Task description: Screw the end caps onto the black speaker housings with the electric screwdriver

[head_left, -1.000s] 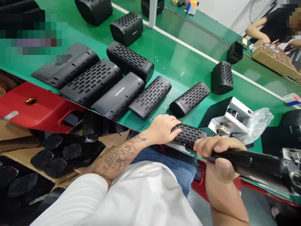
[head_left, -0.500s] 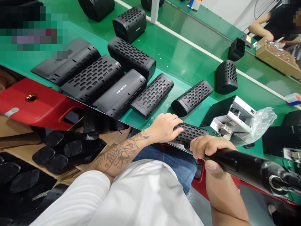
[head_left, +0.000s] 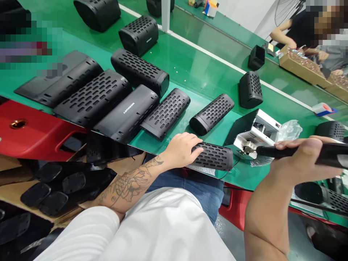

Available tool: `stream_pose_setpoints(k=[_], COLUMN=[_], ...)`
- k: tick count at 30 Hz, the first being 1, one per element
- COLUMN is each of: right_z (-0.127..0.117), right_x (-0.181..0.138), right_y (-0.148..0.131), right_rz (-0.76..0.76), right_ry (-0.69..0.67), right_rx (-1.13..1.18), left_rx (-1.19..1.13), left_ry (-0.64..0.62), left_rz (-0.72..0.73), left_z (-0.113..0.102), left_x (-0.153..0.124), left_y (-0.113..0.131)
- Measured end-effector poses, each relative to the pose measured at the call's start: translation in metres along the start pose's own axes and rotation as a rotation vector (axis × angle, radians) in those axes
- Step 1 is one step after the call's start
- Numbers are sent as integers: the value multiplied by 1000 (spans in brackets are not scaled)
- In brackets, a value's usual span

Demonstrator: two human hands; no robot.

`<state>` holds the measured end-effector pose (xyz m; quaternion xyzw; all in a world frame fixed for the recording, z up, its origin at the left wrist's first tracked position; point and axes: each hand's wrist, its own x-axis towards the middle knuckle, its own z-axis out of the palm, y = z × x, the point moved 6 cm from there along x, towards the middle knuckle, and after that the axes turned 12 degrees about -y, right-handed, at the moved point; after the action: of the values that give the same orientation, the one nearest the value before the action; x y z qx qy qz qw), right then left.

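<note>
My left hand (head_left: 182,149) lies over the near end of a black perforated speaker shell (head_left: 214,156) at the front edge of the green belt (head_left: 195,69), fingers curled on it. My right hand (head_left: 301,159) is closed round a black electric screwdriver (head_left: 296,152), its tip pointing left at a small grey metal screw dispenser (head_left: 255,134). The tool's rear end runs out of view on the right.
Several black speaker shells (head_left: 165,113) lie in a row on the belt, others further back. A red bin (head_left: 35,134) and a carton of black end caps (head_left: 54,188) sit at my left. Another person's arms (head_left: 282,30) work over cardboard trays (head_left: 301,67) at the far right.
My right hand has carried the screwdriver up and to the right, from the shell's end toward the dispenser. My left hand has stayed on the shell.
</note>
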<state>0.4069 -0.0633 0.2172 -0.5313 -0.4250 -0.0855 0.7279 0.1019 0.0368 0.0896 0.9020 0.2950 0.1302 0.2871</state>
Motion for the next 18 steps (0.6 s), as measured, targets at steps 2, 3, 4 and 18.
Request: stream_pose_setpoints(k=[2, 3, 4, 18], right_z=[-4, -5, -5, -9], right_x=[8, 9, 8, -23], right_y=[22, 30, 36, -39], right_rz=[30, 54, 78, 58], right_ry=[46, 30, 1, -351], right_rx=[-19, -6, 10, 318], left_rx=[-4, -9, -20, -345], left_ry=[3, 5, 10, 133], left_rz=[-11, -12, -8, 260], left_z=[1, 1, 1, 29], left_x=[1, 1, 1, -63], left_y=[0, 0, 0, -47])
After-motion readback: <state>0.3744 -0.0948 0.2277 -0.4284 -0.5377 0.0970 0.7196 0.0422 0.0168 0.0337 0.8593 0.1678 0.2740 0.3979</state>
